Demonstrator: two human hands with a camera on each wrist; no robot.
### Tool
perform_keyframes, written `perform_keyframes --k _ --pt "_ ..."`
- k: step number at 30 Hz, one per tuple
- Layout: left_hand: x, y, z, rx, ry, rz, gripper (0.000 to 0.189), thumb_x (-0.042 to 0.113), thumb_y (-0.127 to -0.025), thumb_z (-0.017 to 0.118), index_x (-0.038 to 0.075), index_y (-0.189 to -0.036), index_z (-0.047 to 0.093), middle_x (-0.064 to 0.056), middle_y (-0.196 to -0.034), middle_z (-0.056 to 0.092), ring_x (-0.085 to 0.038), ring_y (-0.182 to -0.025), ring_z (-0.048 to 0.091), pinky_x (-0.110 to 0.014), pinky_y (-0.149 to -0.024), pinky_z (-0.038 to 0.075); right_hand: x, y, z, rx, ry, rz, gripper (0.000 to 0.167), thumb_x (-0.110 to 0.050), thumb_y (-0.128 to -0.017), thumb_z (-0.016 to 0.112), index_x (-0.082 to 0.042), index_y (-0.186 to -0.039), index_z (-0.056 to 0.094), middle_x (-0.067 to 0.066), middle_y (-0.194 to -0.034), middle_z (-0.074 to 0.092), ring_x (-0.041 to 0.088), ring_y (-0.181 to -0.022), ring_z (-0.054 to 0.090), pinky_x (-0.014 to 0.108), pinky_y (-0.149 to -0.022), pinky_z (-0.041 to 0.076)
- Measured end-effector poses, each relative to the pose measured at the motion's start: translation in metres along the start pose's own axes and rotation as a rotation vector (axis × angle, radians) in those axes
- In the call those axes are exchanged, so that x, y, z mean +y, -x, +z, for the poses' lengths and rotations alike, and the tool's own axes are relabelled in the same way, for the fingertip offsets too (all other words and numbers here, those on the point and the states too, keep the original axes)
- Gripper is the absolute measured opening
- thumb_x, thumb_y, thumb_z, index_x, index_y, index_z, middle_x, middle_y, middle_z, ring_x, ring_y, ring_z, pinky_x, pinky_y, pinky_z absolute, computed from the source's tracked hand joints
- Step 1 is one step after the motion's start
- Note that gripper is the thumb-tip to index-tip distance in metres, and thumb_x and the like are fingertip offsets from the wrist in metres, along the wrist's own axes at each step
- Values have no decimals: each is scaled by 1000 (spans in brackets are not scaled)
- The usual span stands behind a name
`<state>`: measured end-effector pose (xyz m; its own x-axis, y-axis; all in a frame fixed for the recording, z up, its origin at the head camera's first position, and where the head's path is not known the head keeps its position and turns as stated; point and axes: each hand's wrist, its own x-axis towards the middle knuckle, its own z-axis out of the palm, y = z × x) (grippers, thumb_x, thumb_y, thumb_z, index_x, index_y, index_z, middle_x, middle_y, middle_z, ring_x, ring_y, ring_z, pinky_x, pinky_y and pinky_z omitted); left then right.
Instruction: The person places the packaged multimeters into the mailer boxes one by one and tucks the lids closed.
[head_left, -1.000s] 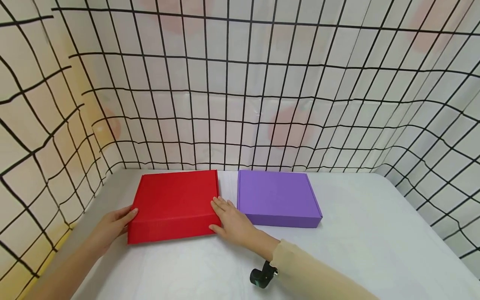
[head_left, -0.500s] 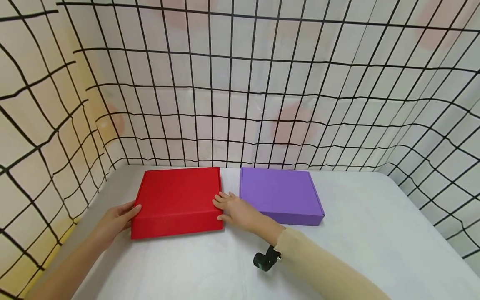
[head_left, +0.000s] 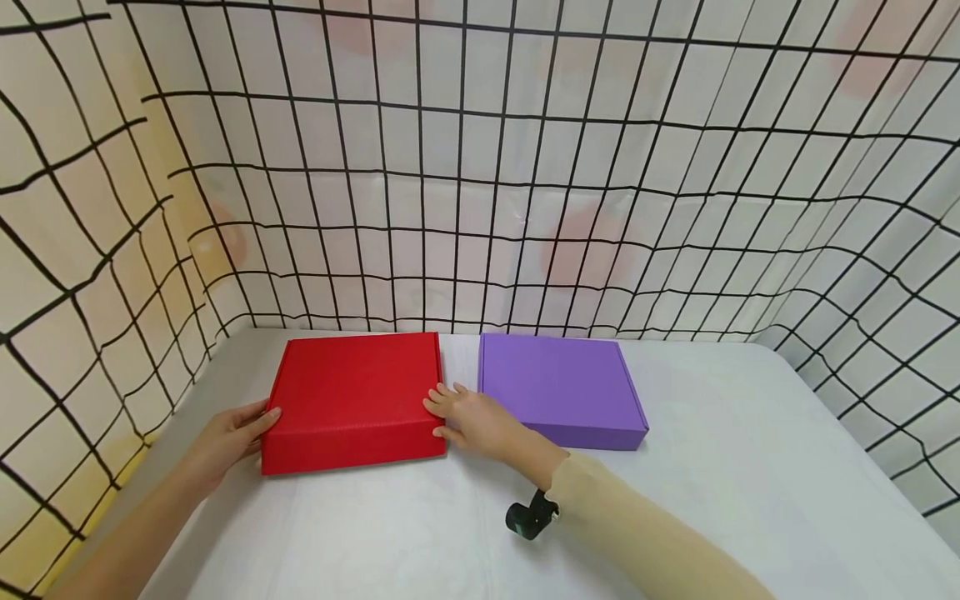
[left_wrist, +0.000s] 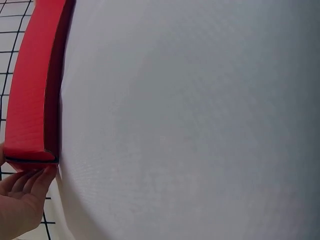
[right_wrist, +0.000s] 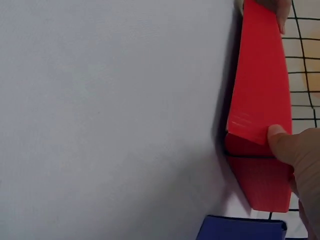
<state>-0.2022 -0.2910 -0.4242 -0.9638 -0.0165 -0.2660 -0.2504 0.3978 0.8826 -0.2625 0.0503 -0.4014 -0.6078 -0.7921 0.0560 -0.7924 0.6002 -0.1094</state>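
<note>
A red cardboard box (head_left: 356, 383) with its lid shut lies at left of centre on the white table. My left hand (head_left: 228, 442) grips its left end, thumb on the top edge, fingers against the side in the left wrist view, where that hand (left_wrist: 22, 202) shows low at the left. My right hand (head_left: 476, 421) holds the opposite end, fingertips over the top edge and thumb near the front corner. In the right wrist view that thumb (right_wrist: 280, 142) presses the corner of the red box (right_wrist: 260, 85). Whether the box's underside touches the table cannot be told.
Right of the red box lies a closed purple box (head_left: 558, 383), across a narrow gap and partly behind my right hand. Black wire grid (head_left: 457, 192) over white sheeting walls the back and sides. A small black device (head_left: 531, 517) hangs at my right wrist.
The red box's front edge has shifted slightly back and right relative to the purple box, both hands moving with it. The head view has also shifted a little. Over the last half second little differs.
</note>
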Motion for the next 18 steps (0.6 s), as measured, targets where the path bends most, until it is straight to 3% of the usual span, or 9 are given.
perform_keyframes --k 10,18 --pt "-3 -1 1 -1 18 -15 73 37 -96 45 -10 -142 15 -33 -140 31 -1 -92 57 -24 -83 51 -2 6 5 33 62 -38 48 -21 -89 59 -5 -133 49 12 -136 48 25 -129 40 38 -105 32" --pt "-1 1 -1 0 16 -10 75 40 -95 44 -9 -143 14 -33 -141 29 -11 -100 60 -27 -85 51 -1 5 11 111 134 -70 45 -21 -88 60 -5 -130 52 10 -132 52 24 -126 44 35 -103 35"
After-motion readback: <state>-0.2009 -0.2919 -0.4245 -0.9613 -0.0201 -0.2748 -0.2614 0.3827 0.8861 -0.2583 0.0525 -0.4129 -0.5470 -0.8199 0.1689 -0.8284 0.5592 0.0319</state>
